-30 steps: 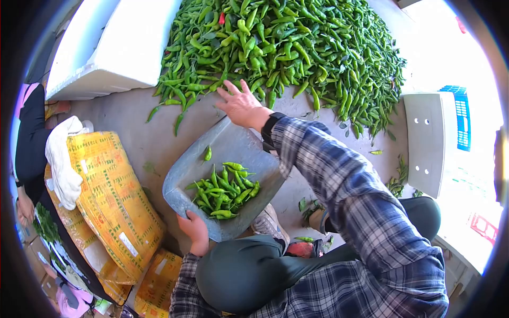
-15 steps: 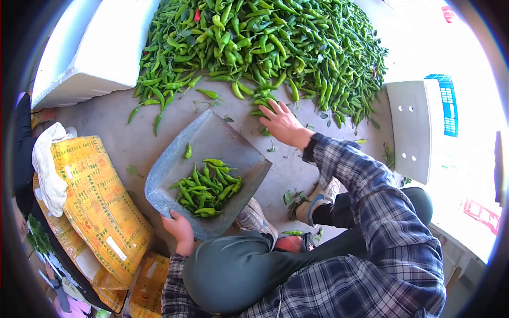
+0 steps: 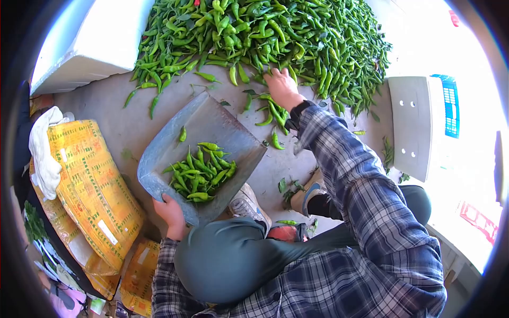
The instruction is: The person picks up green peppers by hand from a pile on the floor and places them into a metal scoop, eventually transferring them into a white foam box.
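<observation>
My left hand (image 3: pixel 170 213) grips the near left rim of a grey metal scoop (image 3: pixel 228 122), thumb over the edge. Several green peppers (image 3: pixel 200 172) lie together in the scoop, with one apart from them. My right hand (image 3: pixel 282 87) is at the front edge of a large pile of green peppers (image 3: pixel 254 37), its fingers bent down among them. What those fingers hold, if anything, is hidden. Just below and left of the hand, a few loose peppers (image 3: pixel 274 114) lie on the floor.
A white foam box (image 3: pixel 101 47) stands at the upper left. Flattened yellow-taped cartons (image 3: pixel 95 185) with a white glove (image 3: pixel 45 153) lie at left. On the right are a white panel with holes (image 3: pixel 411 124) and a blue crate (image 3: pixel 450 106). Shoes (image 3: pixel 249 204) rest below the scoop.
My right hand has moved forward to the pile's edge, and the loose peppers that were under it now lie spread nearer to me. My left hand still holds the scoop.
</observation>
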`<state>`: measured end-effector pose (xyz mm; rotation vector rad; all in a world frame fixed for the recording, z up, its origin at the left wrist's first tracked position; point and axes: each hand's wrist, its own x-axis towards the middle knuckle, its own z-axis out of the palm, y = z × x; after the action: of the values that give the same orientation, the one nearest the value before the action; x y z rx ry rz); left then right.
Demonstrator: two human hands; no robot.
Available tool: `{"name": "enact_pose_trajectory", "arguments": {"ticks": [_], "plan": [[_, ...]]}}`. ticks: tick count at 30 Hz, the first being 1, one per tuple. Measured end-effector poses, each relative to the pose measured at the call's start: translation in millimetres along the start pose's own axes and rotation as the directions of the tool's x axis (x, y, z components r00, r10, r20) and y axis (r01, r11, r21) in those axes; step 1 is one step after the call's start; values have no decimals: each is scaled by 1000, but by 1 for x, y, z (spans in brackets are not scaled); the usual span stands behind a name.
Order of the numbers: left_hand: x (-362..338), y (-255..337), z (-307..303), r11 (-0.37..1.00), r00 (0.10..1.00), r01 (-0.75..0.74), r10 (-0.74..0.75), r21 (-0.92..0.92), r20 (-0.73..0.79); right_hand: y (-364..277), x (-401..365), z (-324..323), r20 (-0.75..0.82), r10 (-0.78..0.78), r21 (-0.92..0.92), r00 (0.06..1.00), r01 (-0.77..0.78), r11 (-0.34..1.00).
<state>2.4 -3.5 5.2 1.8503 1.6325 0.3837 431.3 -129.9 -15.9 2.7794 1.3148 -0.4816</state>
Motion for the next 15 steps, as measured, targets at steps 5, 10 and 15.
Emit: {"name": "enact_pose_trajectory", "arguments": {"ticks": [5,10,15], "plan": [[0,7,0,1000,1000,15,-14,25,-6,22,-35,2,58,-39,52,998,36,998],[2,0,1,1000,1000,-9,9,2,14,32,-34,-3,-72,127,276,989,-103,956],[2,3,0,1000,1000,18,-18,-4,2,-2,-12,0,-65,-77,306,995,93,948]]}}
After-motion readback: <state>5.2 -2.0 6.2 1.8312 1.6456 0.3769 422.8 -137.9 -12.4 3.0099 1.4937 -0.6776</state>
